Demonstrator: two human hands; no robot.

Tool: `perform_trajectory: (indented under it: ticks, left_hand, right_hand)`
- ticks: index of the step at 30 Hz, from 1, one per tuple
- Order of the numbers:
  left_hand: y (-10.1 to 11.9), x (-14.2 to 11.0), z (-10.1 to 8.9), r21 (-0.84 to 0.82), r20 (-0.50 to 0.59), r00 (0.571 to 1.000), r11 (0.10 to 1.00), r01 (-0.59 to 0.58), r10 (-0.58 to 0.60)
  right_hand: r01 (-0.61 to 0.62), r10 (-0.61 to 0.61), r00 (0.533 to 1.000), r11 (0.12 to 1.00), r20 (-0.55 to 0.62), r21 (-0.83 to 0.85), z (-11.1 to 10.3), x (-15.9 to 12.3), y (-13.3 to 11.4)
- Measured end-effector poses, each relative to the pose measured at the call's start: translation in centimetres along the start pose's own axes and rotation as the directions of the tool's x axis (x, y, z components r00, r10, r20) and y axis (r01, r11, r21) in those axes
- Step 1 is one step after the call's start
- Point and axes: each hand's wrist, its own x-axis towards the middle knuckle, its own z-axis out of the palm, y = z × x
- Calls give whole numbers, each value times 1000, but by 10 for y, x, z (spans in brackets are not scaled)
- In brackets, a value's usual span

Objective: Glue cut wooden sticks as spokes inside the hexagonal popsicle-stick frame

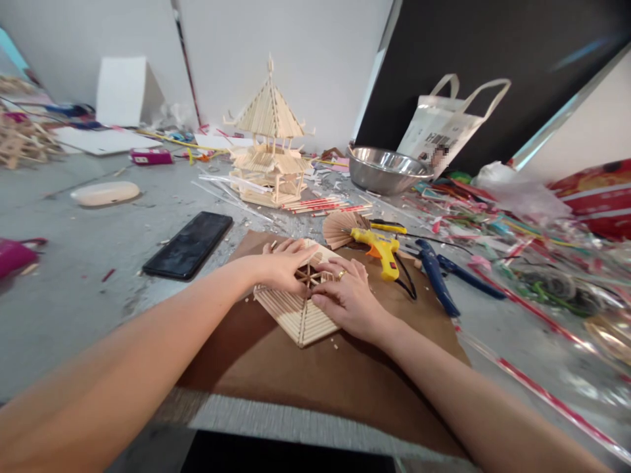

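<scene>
A many-sided roof piece made of thin wooden sticks (298, 316) lies on a brown board (256, 374) in front of me. Slanted rows of sticks meet around an opening with spokes in the middle. My left hand (286, 264) arches over its far left side, gripping it, the thumb at the central opening. From the right, my right hand (349, 292) rests on the piece, a ring on one finger. Its fingers and thumb curl at the edge of the opening; whether a small stick is pinched there is hidden.
Beyond the board stands a stick pavilion (270, 141). Right of my hands lie a yellow glue gun (382, 249), blue-handled pliers (438, 279) and a stick fan (338, 228). A phone (190, 245) lies left. A metal bowl (387, 172) and scattered scraps (537, 263) fill the right.
</scene>
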Motion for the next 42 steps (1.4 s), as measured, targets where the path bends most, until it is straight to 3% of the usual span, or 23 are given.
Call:
perform_trajectory:
  ticks: [13, 33, 42]
  left_hand:
    - [-1, 6, 8, 1, -32, 999, 1000, 18, -18]
    - [0, 5, 5, -9, -1, 1000, 1000, 16, -16]
    - [14, -4, -2, -28, -146, 989, 999, -40, 35]
  right_hand:
    - [-25, 26, 1000, 997, -5, 68, 4, 3, 1]
    - [-106, 105, 994, 977, 13, 186, 4, 5, 3]
    - [-128, 160, 986, 903, -45, 410, -5, -2, 16]
